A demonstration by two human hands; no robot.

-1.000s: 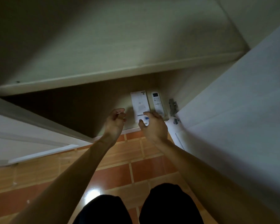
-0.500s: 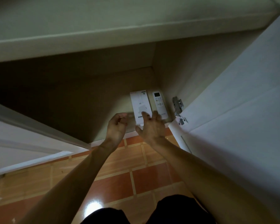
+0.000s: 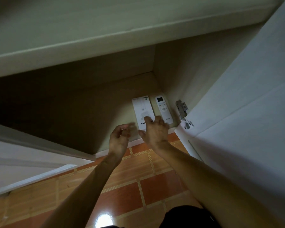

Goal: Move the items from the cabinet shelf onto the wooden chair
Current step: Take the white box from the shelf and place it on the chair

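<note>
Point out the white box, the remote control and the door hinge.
white box [image 3: 142, 106], head view, upper part of its face.
remote control [image 3: 163, 109], head view, button area.
door hinge [image 3: 181, 106], head view, metal plate.

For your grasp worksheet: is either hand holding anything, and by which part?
Nothing is plainly held: the right hand hovers over the near end of the white box; the left hand looks empty.

Bare shelf [image 3: 89, 104] left of the box [image 3: 142, 109]; side wall [image 3: 179, 76], hinge [image 3: 181, 107] tight beside the remote [image 3: 163, 109].
</note>
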